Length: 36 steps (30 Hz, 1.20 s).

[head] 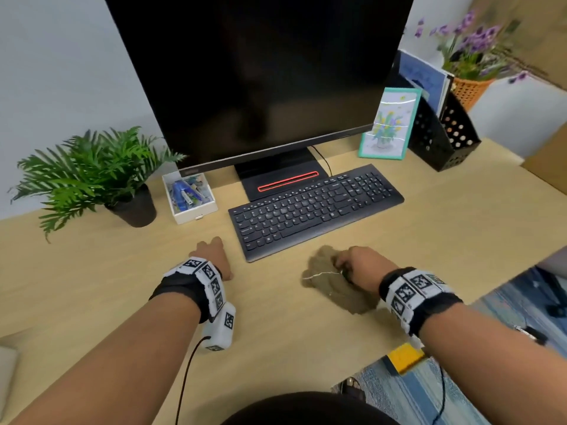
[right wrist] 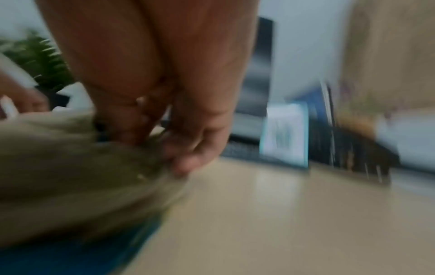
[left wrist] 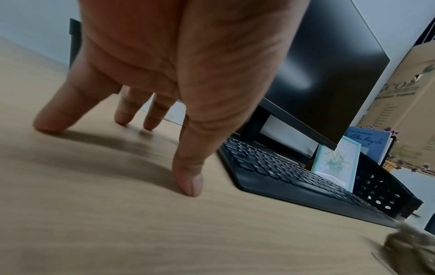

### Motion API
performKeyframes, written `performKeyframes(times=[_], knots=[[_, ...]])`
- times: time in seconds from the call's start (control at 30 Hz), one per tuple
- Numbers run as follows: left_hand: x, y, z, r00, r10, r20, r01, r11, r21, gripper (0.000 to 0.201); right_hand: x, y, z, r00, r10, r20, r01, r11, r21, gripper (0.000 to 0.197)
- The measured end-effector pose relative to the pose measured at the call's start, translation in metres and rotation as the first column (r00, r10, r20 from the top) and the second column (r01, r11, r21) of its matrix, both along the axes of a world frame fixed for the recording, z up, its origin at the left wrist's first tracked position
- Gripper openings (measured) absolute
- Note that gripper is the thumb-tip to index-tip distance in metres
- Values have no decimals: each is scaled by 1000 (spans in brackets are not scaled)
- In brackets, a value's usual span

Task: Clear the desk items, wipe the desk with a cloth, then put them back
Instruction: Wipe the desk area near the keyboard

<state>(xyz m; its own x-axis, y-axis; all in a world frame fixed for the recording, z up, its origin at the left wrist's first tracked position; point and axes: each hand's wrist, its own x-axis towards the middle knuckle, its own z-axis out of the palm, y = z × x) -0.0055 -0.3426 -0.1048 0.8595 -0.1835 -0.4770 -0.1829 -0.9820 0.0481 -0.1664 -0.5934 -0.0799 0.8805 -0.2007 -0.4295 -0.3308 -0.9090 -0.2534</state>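
A crumpled olive-brown cloth (head: 331,280) lies on the wooden desk (head: 122,289) just below the black keyboard (head: 316,208). My right hand (head: 352,263) grips the cloth (right wrist: 70,167) from its right side, fingers curled into the fabric; the right wrist view is blurred. My left hand (head: 211,253) rests on the desk left of the keyboard (left wrist: 294,174), its spread fingertips (left wrist: 188,184) touching the bare wood and holding nothing. A potted fern (head: 89,176), a white tray of small stationery (head: 190,196), a teal-framed flower picture (head: 389,124) and a black perforated file holder (head: 445,133) stand on the desk.
A large black monitor (head: 260,72) on its stand fills the back centre. A basket of purple flowers (head: 472,56) sits behind the file holder. The desk's right edge drops to a blue striped rug (head: 414,391). Bare wood stretches at the front left.
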Motion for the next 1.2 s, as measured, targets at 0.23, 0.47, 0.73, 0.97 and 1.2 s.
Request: performKeyframes(times=[0.23,0.47,0.73,0.97,1.2], knots=[[1,1,-3,1000,6,21,-6,1000,-2,77,4,-17,13,984,-105,142,105,994,11,30],[0,0,-3,1000,24,18,-24,1000,-3,77,6,-22,-2,926,-302,226,298,953,54,24],[1,-2,-2,999,40,3,-40,999,14,78,2,-6,-14,970,-242,37,239,969,66,47],[1,-1,-4,1000,11,1,-11,998,60,70,7,-42,43,858,-391,334,393,917,64,28],[0,-1,-2,1000,-8,-7,9,995,97,65,-14,-32,-6,994,-97,-50,67,902,-426,29]])
